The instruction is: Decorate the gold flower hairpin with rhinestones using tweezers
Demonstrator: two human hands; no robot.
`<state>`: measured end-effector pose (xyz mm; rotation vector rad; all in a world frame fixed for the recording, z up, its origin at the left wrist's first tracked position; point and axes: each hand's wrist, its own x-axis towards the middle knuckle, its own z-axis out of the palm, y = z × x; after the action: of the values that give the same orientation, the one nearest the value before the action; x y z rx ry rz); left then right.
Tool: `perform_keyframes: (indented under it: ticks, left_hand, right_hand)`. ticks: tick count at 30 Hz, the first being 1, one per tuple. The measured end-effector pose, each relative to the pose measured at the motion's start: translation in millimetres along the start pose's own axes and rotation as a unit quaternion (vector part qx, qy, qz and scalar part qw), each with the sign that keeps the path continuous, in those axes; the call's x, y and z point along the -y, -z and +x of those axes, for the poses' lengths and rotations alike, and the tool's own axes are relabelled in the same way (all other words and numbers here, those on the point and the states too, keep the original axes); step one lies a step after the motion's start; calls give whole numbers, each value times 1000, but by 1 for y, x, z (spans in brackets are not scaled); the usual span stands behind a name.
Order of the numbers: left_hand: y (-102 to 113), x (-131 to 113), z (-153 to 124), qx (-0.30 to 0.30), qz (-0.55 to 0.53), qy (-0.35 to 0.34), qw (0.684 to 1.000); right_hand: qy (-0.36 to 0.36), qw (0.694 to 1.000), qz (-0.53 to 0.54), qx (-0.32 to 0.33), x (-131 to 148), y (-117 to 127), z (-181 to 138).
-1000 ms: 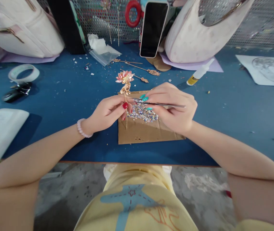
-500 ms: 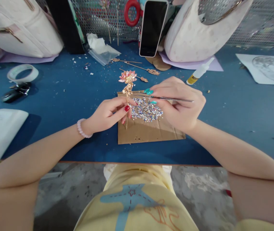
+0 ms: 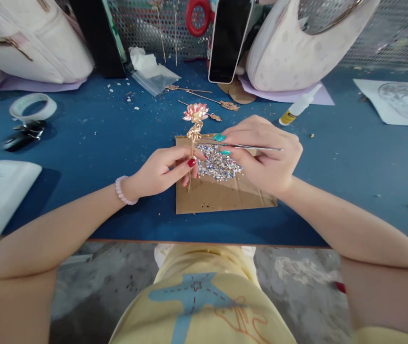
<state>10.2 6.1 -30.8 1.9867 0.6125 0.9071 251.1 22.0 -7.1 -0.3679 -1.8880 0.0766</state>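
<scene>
Between the thumb and fingers of my left hand [image 3: 168,169] is the thin stem of a gold hairpin [image 3: 194,130], held upright with a pink lotus flower at its top. My right hand [image 3: 266,153] pinches metal tweezers [image 3: 254,146], whose tips point left towards the gold part just under the flower; whether they touch it or carry anything is too small to tell. Below both hands lies a piece of cardboard [image 3: 225,199] bearing a heap of small glittering rhinestones [image 3: 220,165]. My left fingertips are at the heap's left edge.
Several gold hairpins [image 3: 228,105] lie behind the cardboard, near a plastic bag [image 3: 155,79]. A glue bottle [image 3: 297,107] lies at right, below a white handbag [image 3: 286,52]. A phone [image 3: 229,40] leans at the back. Tape [image 3: 33,107] and a white box-like object [image 3: 6,196] are at left.
My left hand has shifted the hairpin's flower slightly to the right, nearer the tweezers. My right hand with the tweezers has moved a little left.
</scene>
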Motion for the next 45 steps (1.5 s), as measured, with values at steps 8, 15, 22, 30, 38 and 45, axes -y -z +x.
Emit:
perform_keyframes:
  ticks: [8, 15, 22, 30, 38, 45]
  left_hand:
    - [-1, 1, 0, -1, -53, 23, 998]
    - [-1, -5, 1, 0, -43, 28, 999]
    - [-1, -9, 1, -1, -51, 44, 998]
    - [-1, -10, 1, -4, -33, 51, 998]
    - [1, -8, -2, 10, -6, 58, 998]
    - [0, -10, 0, 1, 10, 54, 998]
  right_hand:
    - [5, 1000, -10, 14, 0, 1, -1]
    - [12, 1000, 9, -4, 0, -1, -1]
    - [-13, 1000, 8, -8, 4, -1, 1]
    - [-12, 1000, -1, -26, 6, -2, 1]
    - [-31, 998, -53, -23, 3, -3, -1]
    - [-57, 998, -19, 4, 1, -1, -3]
